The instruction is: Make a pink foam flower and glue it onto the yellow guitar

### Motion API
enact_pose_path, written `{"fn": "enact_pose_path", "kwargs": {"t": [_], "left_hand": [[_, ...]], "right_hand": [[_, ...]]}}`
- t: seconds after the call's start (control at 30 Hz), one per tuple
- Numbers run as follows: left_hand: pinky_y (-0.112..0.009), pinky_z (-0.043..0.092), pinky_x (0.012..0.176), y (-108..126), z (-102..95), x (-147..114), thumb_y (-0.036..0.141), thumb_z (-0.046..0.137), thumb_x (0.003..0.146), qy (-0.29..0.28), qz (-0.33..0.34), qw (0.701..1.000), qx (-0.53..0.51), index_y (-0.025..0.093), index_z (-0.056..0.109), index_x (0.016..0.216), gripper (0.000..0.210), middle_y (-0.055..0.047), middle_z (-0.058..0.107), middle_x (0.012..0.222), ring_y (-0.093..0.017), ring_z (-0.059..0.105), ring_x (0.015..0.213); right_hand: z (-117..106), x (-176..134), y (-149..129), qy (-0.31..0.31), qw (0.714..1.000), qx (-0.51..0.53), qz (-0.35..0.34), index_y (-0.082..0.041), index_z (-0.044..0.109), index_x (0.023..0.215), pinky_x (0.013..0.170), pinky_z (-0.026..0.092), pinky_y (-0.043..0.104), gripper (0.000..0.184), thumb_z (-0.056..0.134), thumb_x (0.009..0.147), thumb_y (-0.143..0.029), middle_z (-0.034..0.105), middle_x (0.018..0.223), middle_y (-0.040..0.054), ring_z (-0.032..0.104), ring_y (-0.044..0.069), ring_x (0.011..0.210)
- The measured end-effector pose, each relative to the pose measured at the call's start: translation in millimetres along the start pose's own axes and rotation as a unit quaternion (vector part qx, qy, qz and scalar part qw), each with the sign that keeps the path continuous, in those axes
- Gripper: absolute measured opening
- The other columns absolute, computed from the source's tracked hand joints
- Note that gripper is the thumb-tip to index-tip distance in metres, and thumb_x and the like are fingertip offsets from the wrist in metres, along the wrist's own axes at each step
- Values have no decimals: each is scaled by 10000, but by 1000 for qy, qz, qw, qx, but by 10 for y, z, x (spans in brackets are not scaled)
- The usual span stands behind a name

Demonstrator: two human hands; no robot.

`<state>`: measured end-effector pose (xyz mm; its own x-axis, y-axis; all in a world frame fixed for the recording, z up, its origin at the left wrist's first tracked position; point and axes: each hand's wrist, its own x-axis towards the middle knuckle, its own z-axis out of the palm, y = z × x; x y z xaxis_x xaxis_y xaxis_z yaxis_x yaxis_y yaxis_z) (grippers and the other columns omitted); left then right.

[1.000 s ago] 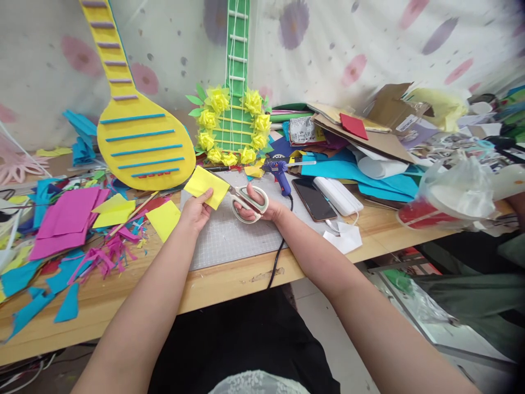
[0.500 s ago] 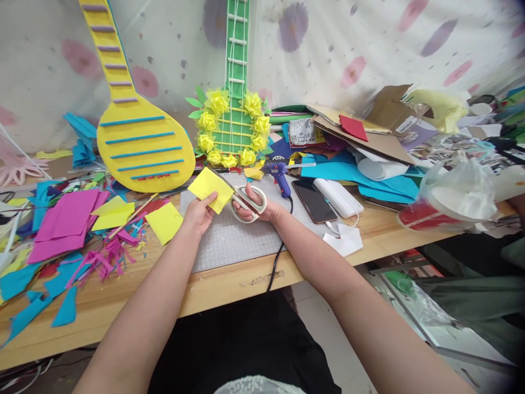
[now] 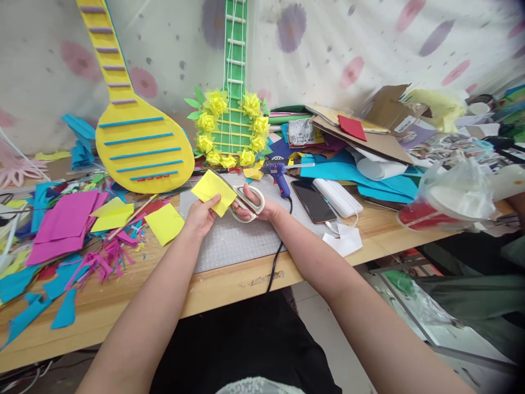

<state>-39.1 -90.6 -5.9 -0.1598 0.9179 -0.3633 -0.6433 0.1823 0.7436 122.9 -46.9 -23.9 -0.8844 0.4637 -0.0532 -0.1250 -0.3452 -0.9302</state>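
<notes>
I held a yellow paper (image 3: 211, 191) in my left hand (image 3: 202, 219) and scissors (image 3: 247, 204) in my right hand (image 3: 264, 209).
The paper was found above the far left part of the grey mat (image 3: 238, 249), left of the scissors; my left thumb lay on top, those fingers clamped on its near edge. My right fingers were hooked through the white handles, and the blades ran along the paper's far right edge; I could not tell how far they stood apart. A second yellow sheet (image 3: 164, 224) lay to the left, just beyond my forearm. To the far right I noted a glue gun (image 3: 279, 179) and, nearer, a phone (image 3: 313, 201). A green paper guitar (image 3: 233, 117) with yellow flowers stood at the far side.
</notes>
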Motion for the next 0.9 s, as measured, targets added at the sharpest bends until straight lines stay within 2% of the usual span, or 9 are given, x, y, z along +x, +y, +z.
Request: {"fn": "enact_pose_path", "kwargs": {"t": [0.27, 0.37, 0.43, 0.5, 0.53, 0.6, 0.67, 0.73, 0.9], "left_hand": [[-199, 569, 697, -5, 9, -15, -12, 654, 689, 0, -2, 1000, 14, 119, 675, 897, 247, -72, 734, 848, -139, 695, 704], [-186, 565, 675, 6, -11, -7, -14, 655, 684, -2, 6, 1000, 31, 116, 676, 847, 209, -67, 734, 832, -133, 691, 690], [-191, 563, 681, 30, -49, 14, -8, 657, 680, -4, 15, 999, 39, 120, 680, 840, 205, -73, 733, 847, -139, 692, 708], [-209, 563, 692, 68, -92, 39, 0, 677, 658, -4, 30, 998, 53, 126, 683, 845, 226, -84, 731, 864, -151, 694, 734], [-220, 563, 694, 91, -109, 51, 4, 691, 640, -2, 37, 997, 65, 129, 684, 845, 241, -87, 730, 866, -159, 695, 743], [-241, 564, 686, 145, -122, 68, 16, 719, 599, 2, 48, 993, 105, 132, 686, 839, 268, -94, 729, 857, -177, 696, 751], [-266, 564, 669, 217, -99, 78, 38, 740, 564, 5, 48, 984, 169, 130, 687, 823, 280, -107, 727, 851, -202, 696, 754], [-296, 561, 661, 313, -52, 87, 66, 756, 533, 0, 44, 967, 252, 129, 690, 810, 292, -124, 724, 867, -228, 693, 767], [-316, 543, 686, 622, 38, 141, 121, 749, 483, -42, 26, 890, 453, 168, 681, 850, 376, -96, 720, 940, -259, 678, 870]], "right_hand": [[-20, 32, 5, 4, 999, -18, -29, -171, 427, 768, 368, 235, 177, 620, 125, 856, -706, 350, 453, -67, 331, 65, 376], [-41, -6, -52, 51, 995, -61, -63, -180, 419, 772, 378, 240, 181, 596, 167, 851, -714, 334, 452, -76, 314, 66, 381], [-52, -66, -109, 122, 982, -132, -64, -189, 424, 777, 415, 282, 193, 564, 228, 846, -713, 357, 476, -66, 348, 76, 411], [-66, -142, -166, 238, 934, -266, -38, -197, 440, 767, 473, 320, 211, 503, 360, 825, -690, 420, 531, -37, 414, 98, 483], [-75, -180, -191, 301, 888, -348, -15, -200, 456, 763, 507, 333, 221, 470, 434, 805, -667, 462, 576, -14, 455, 116, 544], [-101, -246, -228, 395, 772, -496, 43, -203, 505, 778, 579, 349, 243, 397, 533, 778, -599, 542, 699, 40, 521, 170, 703], [-128, -288, -253, 429, 688, -578, 96, -202, 558, 828, 647, 361, 273, 332, 546, 788, -532, 588, 820, 90, 546, 227, 843], [-142, -306, -268, 432, 656, -605, 133, -195, 593, 881, 688, 374, 301, 324, 514, 810, -501, 614, 890, 123, 560, 259, 898], [-52, -273, -269, 444, 628, -621, 154, -200, 619, 971, 722, 417, 313, 368, 449, 840, -498, 666, 942, 114, 605, 261, 914]]}}
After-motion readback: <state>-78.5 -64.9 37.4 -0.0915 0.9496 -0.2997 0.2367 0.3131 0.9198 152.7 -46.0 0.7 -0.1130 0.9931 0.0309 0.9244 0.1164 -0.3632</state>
